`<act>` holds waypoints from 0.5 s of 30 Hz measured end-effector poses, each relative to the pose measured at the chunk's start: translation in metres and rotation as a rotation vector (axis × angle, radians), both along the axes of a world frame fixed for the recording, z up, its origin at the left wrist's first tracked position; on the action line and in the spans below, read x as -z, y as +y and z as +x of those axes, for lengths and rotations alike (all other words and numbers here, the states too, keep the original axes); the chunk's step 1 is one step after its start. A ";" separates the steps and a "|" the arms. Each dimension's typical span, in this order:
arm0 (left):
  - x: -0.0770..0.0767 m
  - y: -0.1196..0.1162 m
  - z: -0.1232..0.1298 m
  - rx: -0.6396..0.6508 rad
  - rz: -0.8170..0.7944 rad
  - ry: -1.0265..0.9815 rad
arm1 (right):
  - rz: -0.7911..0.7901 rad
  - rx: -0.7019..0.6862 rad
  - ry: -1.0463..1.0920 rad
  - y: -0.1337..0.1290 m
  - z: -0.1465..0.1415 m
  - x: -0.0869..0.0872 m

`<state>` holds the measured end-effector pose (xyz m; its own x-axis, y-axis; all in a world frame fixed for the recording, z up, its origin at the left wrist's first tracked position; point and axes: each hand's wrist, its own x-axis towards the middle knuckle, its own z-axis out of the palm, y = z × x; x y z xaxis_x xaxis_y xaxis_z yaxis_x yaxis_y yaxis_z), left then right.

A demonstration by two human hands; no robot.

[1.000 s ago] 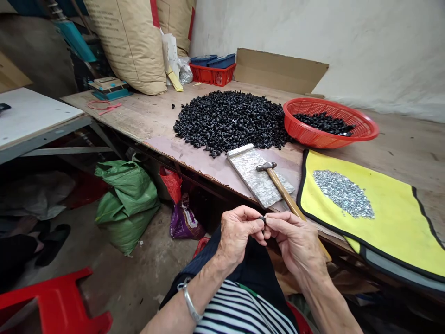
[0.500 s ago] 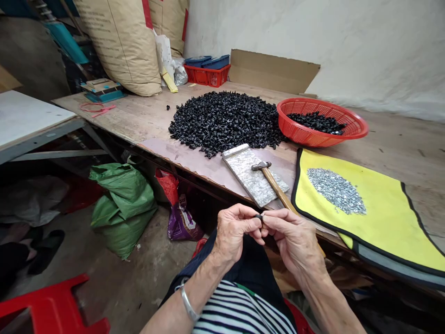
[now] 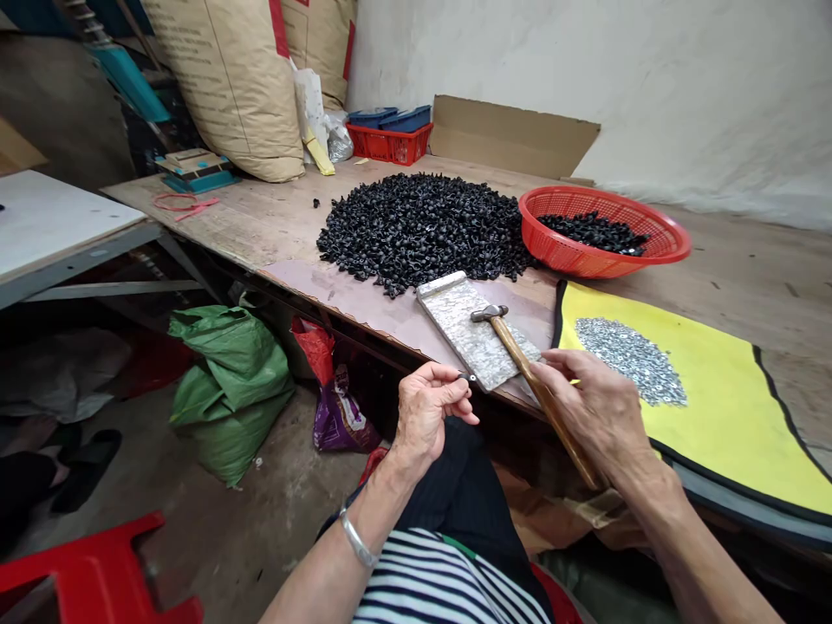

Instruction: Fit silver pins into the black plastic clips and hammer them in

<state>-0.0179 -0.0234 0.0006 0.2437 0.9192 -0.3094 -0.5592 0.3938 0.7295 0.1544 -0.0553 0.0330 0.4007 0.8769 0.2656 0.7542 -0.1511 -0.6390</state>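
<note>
My left hand [image 3: 429,407] pinches a small black part [image 3: 465,378] with a light metal end, just off the near corner of a scuffed metal plate [image 3: 464,334]. A hammer [image 3: 520,355] rests with its head on that plate, its wooden handle pointing toward me past the table edge. Over the handle hovers my right hand [image 3: 594,407], fingers apart and nothing seen in them. Small silver pieces [image 3: 630,360] lie heaped on a yellow cloth [image 3: 721,381] beyond that hand. Behind the plate spreads a large pile of black parts [image 3: 425,225].
A red basket [image 3: 604,269] of black parts stands right of the pile. Farther back are a red crate [image 3: 390,146], cardboard [image 3: 513,134] and a paper sack [image 3: 227,87]. Below at left are a green bag [image 3: 227,390], a purple bag [image 3: 341,407] and a red stool [image 3: 97,572].
My right hand has left the small black part and moved right and up, over the hammer handle. My left hand has shifted slightly left and up, still pinching the part.
</note>
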 end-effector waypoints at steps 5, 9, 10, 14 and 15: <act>-0.001 0.008 0.009 -0.030 -0.018 0.047 | -0.154 -0.053 0.270 0.023 0.009 0.009; 0.000 0.012 0.014 -0.039 -0.017 0.067 | -0.324 -0.070 0.579 0.028 0.006 0.005; 0.001 0.013 0.016 -0.041 -0.013 0.071 | -0.381 -0.082 0.672 0.028 0.006 0.002; 0.006 0.017 0.019 -0.052 -0.001 0.100 | -0.544 -0.131 0.980 0.023 0.009 -0.010; 0.008 0.018 0.020 -0.055 0.002 0.106 | -0.568 -0.131 1.030 0.021 0.011 -0.012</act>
